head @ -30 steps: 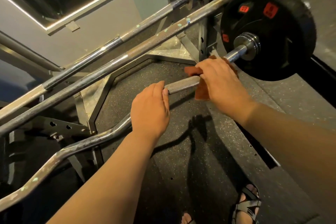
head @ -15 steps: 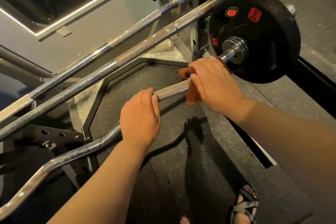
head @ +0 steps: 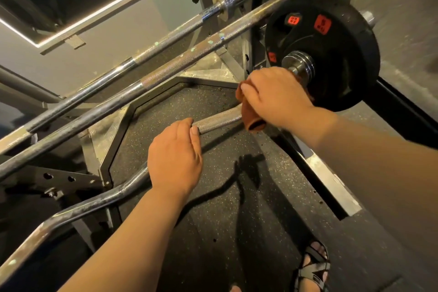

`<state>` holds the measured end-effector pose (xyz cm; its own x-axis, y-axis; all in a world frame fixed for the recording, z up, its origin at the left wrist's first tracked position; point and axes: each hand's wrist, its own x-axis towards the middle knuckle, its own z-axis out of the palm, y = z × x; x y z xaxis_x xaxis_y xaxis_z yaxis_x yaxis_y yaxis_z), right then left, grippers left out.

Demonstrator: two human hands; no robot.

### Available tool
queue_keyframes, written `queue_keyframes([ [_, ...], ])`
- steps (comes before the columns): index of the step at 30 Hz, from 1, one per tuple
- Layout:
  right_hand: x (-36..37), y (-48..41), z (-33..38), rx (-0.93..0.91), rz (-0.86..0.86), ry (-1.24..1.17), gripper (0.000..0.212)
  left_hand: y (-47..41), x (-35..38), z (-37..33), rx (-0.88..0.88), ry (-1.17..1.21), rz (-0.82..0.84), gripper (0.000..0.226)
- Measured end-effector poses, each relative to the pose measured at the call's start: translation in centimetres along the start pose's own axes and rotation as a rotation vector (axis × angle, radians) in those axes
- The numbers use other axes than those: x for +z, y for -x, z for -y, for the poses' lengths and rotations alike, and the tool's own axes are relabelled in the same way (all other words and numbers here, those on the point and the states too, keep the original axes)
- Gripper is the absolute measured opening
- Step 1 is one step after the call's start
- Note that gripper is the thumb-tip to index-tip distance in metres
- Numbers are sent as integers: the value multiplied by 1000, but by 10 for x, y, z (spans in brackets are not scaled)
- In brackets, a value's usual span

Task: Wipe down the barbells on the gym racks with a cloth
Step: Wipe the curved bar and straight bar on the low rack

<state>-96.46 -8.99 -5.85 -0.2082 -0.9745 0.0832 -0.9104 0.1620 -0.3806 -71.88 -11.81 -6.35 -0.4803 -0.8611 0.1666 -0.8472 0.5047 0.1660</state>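
Observation:
A bent chrome curl bar (head: 220, 118) runs from lower left up to a black weight plate (head: 331, 54) at the right. My left hand (head: 175, 159) grips the bar's knurled middle, thumb along the top. My right hand (head: 275, 95) holds a rust-brown cloth (head: 248, 116) wrapped round the bar close to the plate's steel collar (head: 301, 66). The cloth's loose end hangs below the bar. The bar under my right hand is hidden.
Two straight barbells (head: 166, 69) lie on the rack behind, slanting up to the right. The grey steel rack frame (head: 111, 130) stands below them. Speckled black rubber floor (head: 237, 197) lies underneath, with a sandalled foot (head: 312, 265) at the bottom right.
My right hand has slid the cloth along the bar toward the weight plate's collar. My left hand keeps its grip on the same spot. The view has shifted slightly.

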Motion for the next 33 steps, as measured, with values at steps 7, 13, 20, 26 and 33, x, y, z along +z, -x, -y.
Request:
queue_keyframes([
  [7,27,42,-4,46,-169,-247,33,0,-1,-1,-2,6,-8,40],
  [13,-11,-1,-22,73,31,-92,24,0,-1,-1,-3,10,-3,40],
  [20,24,39,-6,167,-216,-385,32,-2,1,-1,-5,-8,7,41],
  [26,6,22,-21,143,-105,-370,23,0,1,0,3,-1,-7,40],
  [33,16,34,10,249,-168,-437,33,-2,3,2,-6,-24,3,40],
])
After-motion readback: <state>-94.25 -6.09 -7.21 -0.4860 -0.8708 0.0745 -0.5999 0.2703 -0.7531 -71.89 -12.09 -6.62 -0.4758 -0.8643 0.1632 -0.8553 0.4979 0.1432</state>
